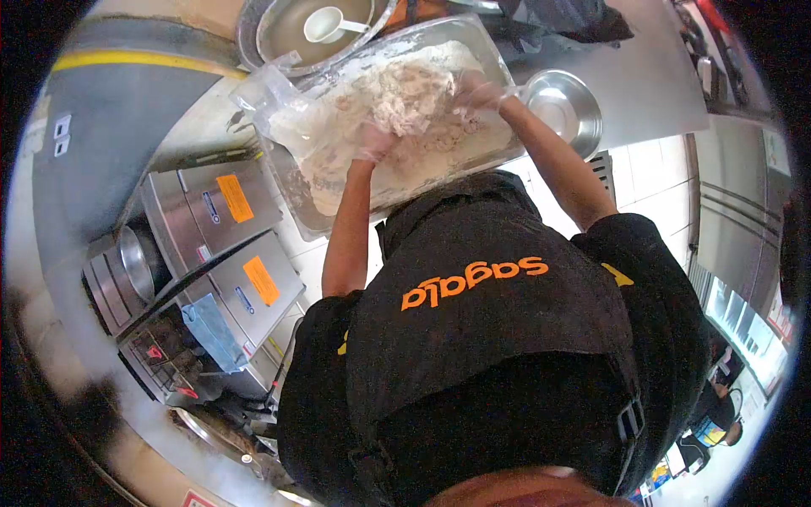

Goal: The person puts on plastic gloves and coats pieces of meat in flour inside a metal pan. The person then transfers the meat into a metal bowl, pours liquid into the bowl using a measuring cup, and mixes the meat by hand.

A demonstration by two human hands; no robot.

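A wide clear plastic tub [291, 188] stands in front of me, with pale flour [329, 165] spread over its bottom. Near the middle is a clumpy, flour-coated mass [410, 97] with pinkish-brown patches; I cannot make out its kind. My left hand [376, 142], in a thin clear glove, touches the near left side of this mass, its fingers hidden by flour. At the right side of the mass is my right hand [480, 91], also in a clear glove, with its fingers blurred.
A round tub of cloudy liquid [291, 34] holding a white scoop [329, 25] stands behind. To the right, a metal bowl [566, 114] rests beside the steel table [642, 84]. Clear plastic [270, 89] hangs over the tub's left corner. Steel cabinets [241, 253] stand left; a person [718, 414] is far right.
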